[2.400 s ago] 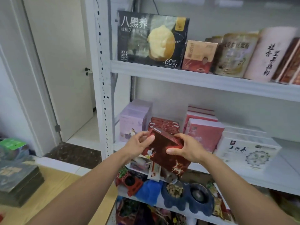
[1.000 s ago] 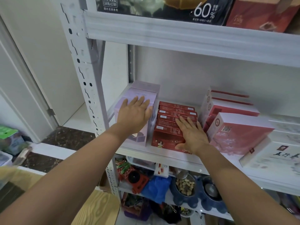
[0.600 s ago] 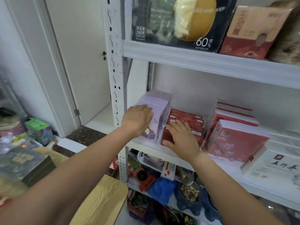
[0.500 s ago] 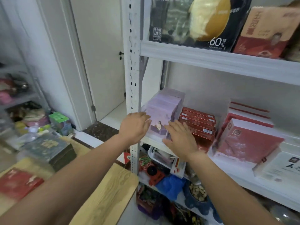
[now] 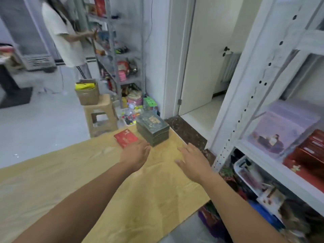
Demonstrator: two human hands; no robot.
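Observation:
A flat red box [image 5: 126, 138] lies on the light wooden table [image 5: 87, 181], beside a stack of dark green boxes [image 5: 152, 128]. My left hand [image 5: 135, 153] hovers just in front of the red box, fingers relaxed and empty. Over the table's right part, my right hand [image 5: 192, 159] is spread open and holds nothing. On the white shelf [image 5: 273, 165] at the right stand lilac boxes [image 5: 282, 128] and a row of red boxes [image 5: 310, 153].
Another person [image 5: 64, 32] stands at a grey rack [image 5: 115, 50] at the back left. A cardboard box [image 5: 87, 91] sits on a plastic stool [image 5: 100, 116]. Clutter lies on the floor behind the table. An open white door [image 5: 201, 58] is beyond the shelf post.
Both hands have left the boxes on the shelf and swung left over the table. The view turned from the shelf toward the table and the room.

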